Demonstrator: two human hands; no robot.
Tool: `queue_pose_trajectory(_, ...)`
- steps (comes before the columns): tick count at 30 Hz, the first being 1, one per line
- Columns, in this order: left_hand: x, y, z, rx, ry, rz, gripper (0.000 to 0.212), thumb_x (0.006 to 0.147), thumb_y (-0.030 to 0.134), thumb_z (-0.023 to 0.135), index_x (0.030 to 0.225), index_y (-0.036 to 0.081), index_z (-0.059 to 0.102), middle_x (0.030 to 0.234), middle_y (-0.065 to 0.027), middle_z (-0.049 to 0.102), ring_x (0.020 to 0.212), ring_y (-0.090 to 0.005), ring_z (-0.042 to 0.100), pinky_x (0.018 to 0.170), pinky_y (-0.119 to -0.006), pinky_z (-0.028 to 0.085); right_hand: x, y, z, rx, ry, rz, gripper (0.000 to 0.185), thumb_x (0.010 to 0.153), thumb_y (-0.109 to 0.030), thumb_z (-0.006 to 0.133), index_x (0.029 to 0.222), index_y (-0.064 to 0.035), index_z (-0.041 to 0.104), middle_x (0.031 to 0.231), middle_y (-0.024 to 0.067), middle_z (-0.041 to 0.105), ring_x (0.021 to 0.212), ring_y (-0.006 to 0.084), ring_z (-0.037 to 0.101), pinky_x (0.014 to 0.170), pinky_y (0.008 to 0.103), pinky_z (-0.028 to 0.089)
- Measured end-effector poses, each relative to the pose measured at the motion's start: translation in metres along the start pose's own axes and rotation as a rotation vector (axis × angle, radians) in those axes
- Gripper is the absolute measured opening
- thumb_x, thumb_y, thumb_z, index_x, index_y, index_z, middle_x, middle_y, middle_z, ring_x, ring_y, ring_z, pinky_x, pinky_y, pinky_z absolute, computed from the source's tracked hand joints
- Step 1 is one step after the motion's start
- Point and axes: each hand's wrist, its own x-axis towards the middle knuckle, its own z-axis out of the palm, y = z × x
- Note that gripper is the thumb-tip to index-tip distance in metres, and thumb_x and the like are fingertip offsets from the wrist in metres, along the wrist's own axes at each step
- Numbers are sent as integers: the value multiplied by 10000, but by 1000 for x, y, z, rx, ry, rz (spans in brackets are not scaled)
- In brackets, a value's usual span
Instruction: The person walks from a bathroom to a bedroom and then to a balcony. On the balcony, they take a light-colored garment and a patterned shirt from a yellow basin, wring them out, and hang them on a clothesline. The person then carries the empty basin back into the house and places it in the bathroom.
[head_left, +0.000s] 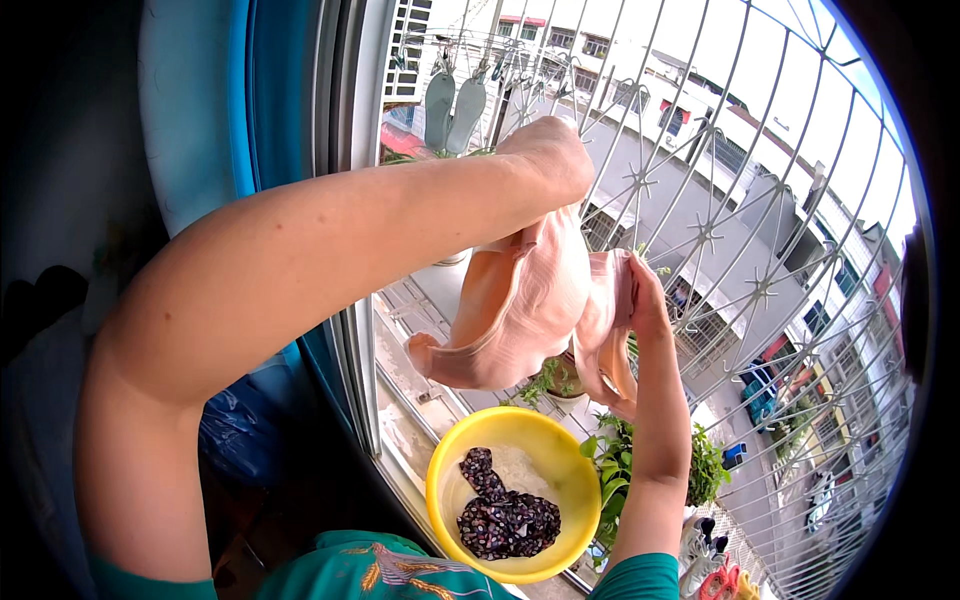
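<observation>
A pale pink bra hangs stretched between my two hands in front of the window bars. My left hand is raised highest and grips its upper end, with the fingers hidden behind the back of the hand. Lower and to the right, my right hand pinches the other end of the bra near its band. A loose end of the fabric droops to the left. Below the bra stands a yellow plastic basin, holding a crumpled dark patterned cloth.
Metal window bars enclose the ledge ahead and to the right. Grey shoe insoles hang from a clip hanger. Potted plants stand beside the basin, with several shoes farther right. A sliding window frame borders the left.
</observation>
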Motion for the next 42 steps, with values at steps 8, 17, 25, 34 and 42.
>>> queue_pose_trajectory(8, 94, 19, -8, 772, 238, -29, 348, 790, 115, 595, 1119, 4, 613, 1147, -178, 611, 1052, -300, 604, 899, -410, 476, 92, 72, 89, -294, -145, 40, 254, 885, -164, 574, 1076, -4, 619, 954, 76, 658, 852, 112, 607, 742, 256, 490)
queue_pose_trajectory(17, 193, -68, -81, 290, 158, 306, 156, 807, 174, 675, 902, 50, 666, 828, -24, 666, 753, -75, 587, 715, -246, 482, 225, 4, 192, -110, -248, -304, 312, 932, -240, 531, 1170, -48, 591, 1057, 58, 644, 867, 144, 603, 718, 270, 465)
queue_pose_trajectory(25, 202, -94, -91, 165, 259, 334, 85, 854, 105, 622, 906, 41, 643, 806, 24, 629, 753, -41, 545, 711, -207, 463, 263, -51, 247, 148, -436, -203, 342, 903, -210, 582, 1214, -68, 552, 935, 12, 654, 637, 69, 440, 551, 233, 340)
queue_pose_trajectory(34, 212, -101, -101, 243, 366, 445, 85, 853, 97, 614, 897, 26, 636, 800, 13, 627, 772, -44, 558, 724, -210, 462, 275, -68, 253, 188, -635, -129, 222, 863, -117, 635, 1053, -3, 610, 790, 48, 630, 632, 110, 588, 639, 286, 566)
queue_pose_trajectory(42, 213, -106, -102, 228, 452, 480, 155, 775, 173, 669, 901, 82, 666, 798, -73, 664, 752, -160, 624, 718, -289, 486, 262, -75, 262, 195, -520, -108, 206, 781, -238, 748, 779, -118, 582, 659, -16, 570, 539, 69, 494, 439, 216, 357)
